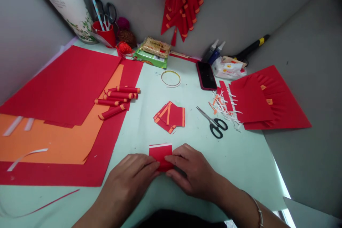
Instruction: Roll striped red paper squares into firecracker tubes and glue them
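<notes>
A small red paper piece (pixel 161 153) lies on the table in front of me, with a white strip along its far edge. Its near edge looks curled up, partly under my fingers. My left hand (pixel 130 174) grips the left side of that edge, fingers closed. On the right side, my right hand (pixel 191 171) pinches the same edge between thumb and fingers. Just beyond lies a loose pile of red paper pieces with orange bands (pixel 171 115). Several red rolled paper tubes with orange ends (pixel 119 98) rest to the left.
Black-handled scissors (pixel 215 123) lie to the right, beside white paper scraps (pixel 224 107) and red sheets (pixel 288 110). Large red (pixel 66 82) and orange sheets (pixel 72 146) cover the left. A phone (pixel 206 75), tape ring (pixel 171 78), red cup (pixel 107 37) and white tumbler (pixel 66 3) stand farther back.
</notes>
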`<state>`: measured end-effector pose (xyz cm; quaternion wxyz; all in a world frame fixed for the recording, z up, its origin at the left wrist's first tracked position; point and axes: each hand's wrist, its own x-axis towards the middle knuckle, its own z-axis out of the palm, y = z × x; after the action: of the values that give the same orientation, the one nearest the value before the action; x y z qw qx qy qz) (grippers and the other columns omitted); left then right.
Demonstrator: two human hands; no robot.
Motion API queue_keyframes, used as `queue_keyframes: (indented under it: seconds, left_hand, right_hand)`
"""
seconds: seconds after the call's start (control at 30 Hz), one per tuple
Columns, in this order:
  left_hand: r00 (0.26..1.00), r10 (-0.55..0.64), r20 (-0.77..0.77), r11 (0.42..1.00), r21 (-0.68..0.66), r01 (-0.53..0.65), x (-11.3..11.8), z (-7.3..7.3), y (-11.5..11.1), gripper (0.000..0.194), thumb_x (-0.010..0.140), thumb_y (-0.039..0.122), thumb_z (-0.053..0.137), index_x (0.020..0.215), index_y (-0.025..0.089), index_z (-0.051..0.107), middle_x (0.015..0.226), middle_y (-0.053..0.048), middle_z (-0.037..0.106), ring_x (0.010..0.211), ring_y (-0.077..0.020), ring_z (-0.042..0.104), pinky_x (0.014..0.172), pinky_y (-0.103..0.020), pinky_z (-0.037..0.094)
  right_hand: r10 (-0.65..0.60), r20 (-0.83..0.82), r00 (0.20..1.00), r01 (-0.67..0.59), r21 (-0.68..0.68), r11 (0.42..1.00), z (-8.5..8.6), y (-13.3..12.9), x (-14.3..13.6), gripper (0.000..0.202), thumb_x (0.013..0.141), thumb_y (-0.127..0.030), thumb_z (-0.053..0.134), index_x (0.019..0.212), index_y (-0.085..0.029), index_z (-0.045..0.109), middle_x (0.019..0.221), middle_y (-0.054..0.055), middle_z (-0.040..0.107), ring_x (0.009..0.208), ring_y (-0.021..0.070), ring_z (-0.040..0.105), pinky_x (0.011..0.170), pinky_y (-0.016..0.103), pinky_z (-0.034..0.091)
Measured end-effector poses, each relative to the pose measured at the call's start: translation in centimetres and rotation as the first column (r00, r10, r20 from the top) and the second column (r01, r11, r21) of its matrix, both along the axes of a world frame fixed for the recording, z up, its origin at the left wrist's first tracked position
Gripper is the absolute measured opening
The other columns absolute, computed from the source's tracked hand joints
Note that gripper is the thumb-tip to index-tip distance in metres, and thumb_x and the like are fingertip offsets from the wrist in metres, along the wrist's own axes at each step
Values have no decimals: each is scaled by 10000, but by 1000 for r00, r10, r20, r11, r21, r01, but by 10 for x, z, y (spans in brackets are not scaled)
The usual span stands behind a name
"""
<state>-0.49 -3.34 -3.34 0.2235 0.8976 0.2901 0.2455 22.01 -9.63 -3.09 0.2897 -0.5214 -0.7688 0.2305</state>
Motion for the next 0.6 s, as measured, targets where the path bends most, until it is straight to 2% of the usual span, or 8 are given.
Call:
queue_keyframes:
  seconds: [0.13, 0.33, 0.6]
  left_hand:
    - [999, 19, 37, 999, -33, -17, 0, -1, -1, 141, 950, 208, 616, 1046, 245, 713, 938, -19, 761, 824, -178, 691, 767, -304, 535]
    - [999, 42, -1, 994, -98, -42, 4, 0, -5, 133, 969, 209, 582, 1058, 232, 679, 966, -27, 722, 863, -186, 652, 781, -320, 531]
    - [995, 95, -25, 994, -47, -97, 9, 2, -12, 129, 960, 200, 586, 1058, 215, 669, 964, -39, 694, 872, -202, 633, 764, -328, 530]
  right_hand:
    - [-6, 9, 1000, 6, 9, 1000, -2, -2, 1, 327, 943, -395, 623, 1156, -150, 657, 940, 105, 692, 831, 239, 608, 716, 378, 542]
    - [-1, 19, 1000, 0, 61, 998, -8, -3, 3, 230, 952, -331, 620, 1082, -149, 669, 938, 100, 706, 809, 230, 604, 698, 363, 535]
    - [-11, 39, 999, 8, 84, 996, -10, -1, 3, 204, 947, -314, 636, 1029, -134, 684, 897, 99, 703, 785, 228, 590, 678, 352, 522]
